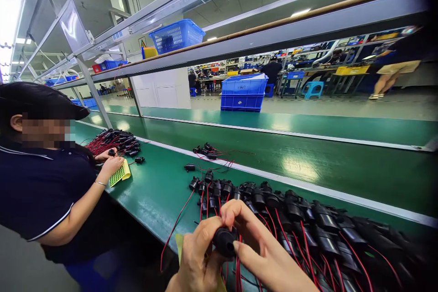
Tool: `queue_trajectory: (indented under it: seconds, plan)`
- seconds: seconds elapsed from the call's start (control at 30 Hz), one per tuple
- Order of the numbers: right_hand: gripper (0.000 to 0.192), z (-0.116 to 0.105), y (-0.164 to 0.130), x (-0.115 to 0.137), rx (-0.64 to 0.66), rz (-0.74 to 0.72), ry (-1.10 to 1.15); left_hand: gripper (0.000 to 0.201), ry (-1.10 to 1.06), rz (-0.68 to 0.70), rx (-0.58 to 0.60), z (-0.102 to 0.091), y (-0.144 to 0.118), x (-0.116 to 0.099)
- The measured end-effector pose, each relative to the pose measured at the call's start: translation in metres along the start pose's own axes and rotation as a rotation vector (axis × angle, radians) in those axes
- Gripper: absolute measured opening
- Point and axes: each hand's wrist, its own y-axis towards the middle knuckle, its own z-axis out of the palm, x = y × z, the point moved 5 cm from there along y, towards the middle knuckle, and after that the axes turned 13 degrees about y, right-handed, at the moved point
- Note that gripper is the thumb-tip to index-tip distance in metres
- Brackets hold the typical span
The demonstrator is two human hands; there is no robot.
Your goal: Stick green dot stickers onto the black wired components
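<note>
Both hands are meeting at the bottom centre of the view, over the near edge of the green conveyor bench point(160, 191), and between them they are pinching a small round black plastic connector housing point(225, 241) with thin red wires trailing down from it. The left hand point(195, 255) is coming up from below and left, its fingers curled round the housing's left side; the right hand point(263, 246) is reaching in from the right, with thumb and forefinger closing on the housing's top and right edge. So both hands are closed in a grip on this one part, and neither is nearer than the other, since each is touching it. The housing's long axis is hard to judge, as its rounded end is facing the camera; the wires are leaving it downward, toward the person. Just beyond and to the right of the hands, a dense heap of matching black housings with red leads point(308, 228) is lying on the bench, spreading toward the right edge of the view. A yellowish sheet point(180, 240) is peeking out beneath the left hand. Farther along the bench to the left, a co-worker in a dark polo shirt point(37, 187) is resting a hand point(111, 165) on a yellow-green perforated card point(120, 174), beside a second pile of wired parts point(112, 141).
</note>
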Motion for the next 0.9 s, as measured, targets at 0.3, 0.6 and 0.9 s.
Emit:
queue_trajectory:
  seconds: [0.3,0.6,0.9]
  plan:
    - [0.017,-0.004,-0.001,0.008,0.056,0.09,-0.001,0.03,-0.244,-0.15,0.04,0.008,0.008,0.011]
    - [0.013,0.0,-0.002,0.001,0.052,0.057,0.009,0.032,-0.106,-0.051,0.039,0.003,0.002,0.011]
    - [0.011,0.005,0.002,-0.007,-0.003,-0.032,0.012,0.034,-0.044,-0.002,0.097,-0.002,0.004,0.003]
